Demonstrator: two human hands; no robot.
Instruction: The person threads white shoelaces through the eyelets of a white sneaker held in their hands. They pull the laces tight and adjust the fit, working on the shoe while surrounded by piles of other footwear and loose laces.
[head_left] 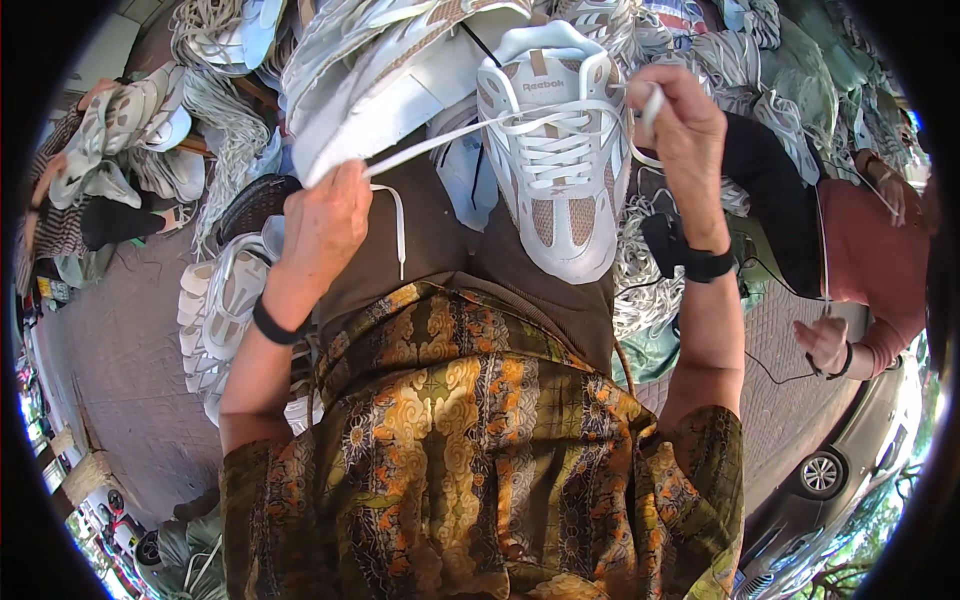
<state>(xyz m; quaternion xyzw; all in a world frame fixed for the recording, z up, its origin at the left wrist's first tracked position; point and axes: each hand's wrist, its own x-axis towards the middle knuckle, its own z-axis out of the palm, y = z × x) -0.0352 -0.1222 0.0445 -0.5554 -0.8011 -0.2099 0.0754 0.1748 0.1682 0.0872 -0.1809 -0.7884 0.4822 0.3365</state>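
Note:
A white and tan sneaker (580, 215) rests toe toward me on my lap, its white lace (560, 150) crossed through the eyelets. My left hand (328, 222) is closed on one lace end, which runs taut from the top of the shoe; the loose tip dangles below the fist. At the shoe's upper right, my right hand (685, 120) pinches the other stretch of lace near the top eyelet, with a white loop by the fingers. Just beyond my left hand lies a stack of white and tan shoe pieces (380, 85).
Bundles of white laces (650, 290) hang right of my lap and at the far left. More sneakers (235, 300) are stacked by my left forearm. People sit close by on both sides, one in a pink top (865, 240). A car (840, 460) stands behind at right.

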